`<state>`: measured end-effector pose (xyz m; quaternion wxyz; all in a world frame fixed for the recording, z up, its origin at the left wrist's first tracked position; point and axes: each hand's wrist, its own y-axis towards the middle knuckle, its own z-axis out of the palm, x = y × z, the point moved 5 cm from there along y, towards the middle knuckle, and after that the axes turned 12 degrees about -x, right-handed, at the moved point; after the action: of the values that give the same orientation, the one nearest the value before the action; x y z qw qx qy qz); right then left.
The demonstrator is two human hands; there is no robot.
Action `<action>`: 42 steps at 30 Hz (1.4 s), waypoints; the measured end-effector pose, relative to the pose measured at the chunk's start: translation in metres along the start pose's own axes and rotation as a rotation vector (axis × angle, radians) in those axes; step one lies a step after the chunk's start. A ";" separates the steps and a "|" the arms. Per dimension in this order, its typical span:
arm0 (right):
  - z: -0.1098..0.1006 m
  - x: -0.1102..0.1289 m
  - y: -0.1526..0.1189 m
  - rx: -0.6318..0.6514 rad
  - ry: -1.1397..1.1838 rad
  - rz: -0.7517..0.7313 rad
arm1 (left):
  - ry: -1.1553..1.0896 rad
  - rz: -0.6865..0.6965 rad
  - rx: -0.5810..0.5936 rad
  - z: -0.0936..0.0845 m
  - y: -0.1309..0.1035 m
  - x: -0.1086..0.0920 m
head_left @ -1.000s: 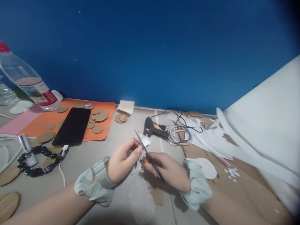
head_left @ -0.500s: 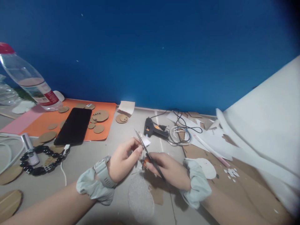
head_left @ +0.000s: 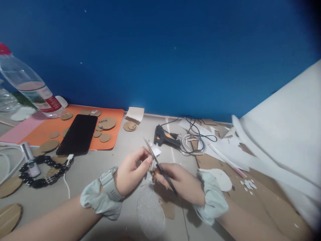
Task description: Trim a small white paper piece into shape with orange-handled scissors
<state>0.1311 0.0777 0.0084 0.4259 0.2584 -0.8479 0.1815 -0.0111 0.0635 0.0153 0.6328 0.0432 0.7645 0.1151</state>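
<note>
My right hand (head_left: 179, 182) is closed around a pair of scissors (head_left: 164, 172) with dark handles and an orange part under the fingers. Their thin blades point up and away to the left, passing by my left fingertips. In a pinch, the thumb and forefinger of my left hand (head_left: 134, 170) meet beside the blades; what lies between them is too small to make out. A white paper piece (head_left: 155, 151) shows just behind the blades. Below both hands lies a translucent whitish oval (head_left: 150, 214), with pale scraps at its upper end.
A black glue gun (head_left: 165, 138) lies beyond my hands, near coiled cables (head_left: 192, 145). To the left are a phone (head_left: 77, 134), an orange sheet (head_left: 106, 144) with cardboard discs, a bead bracelet (head_left: 41, 182) and a bottle (head_left: 40, 90). White sheeting (head_left: 288, 134) rises at right.
The whole view has shifted very slightly. Both hands and the scissors keep nearly the same pose.
</note>
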 end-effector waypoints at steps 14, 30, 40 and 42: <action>0.000 -0.002 0.000 0.010 -0.074 0.003 | -0.045 -0.041 0.000 0.000 -0.001 0.003; 0.003 -0.003 0.001 -0.133 0.427 0.182 | -0.057 -0.111 0.044 0.003 -0.001 0.003; -0.009 0.005 0.002 -0.331 0.403 0.174 | 0.038 -0.074 0.207 0.013 -0.004 0.004; -0.009 0.003 0.002 -0.324 0.384 0.177 | 0.063 -0.067 0.218 0.014 -0.004 0.004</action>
<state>0.1335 0.0828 0.0159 0.5974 0.0725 -0.7888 0.1254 0.0018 0.0621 0.0085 0.6035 0.0823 0.7930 0.0113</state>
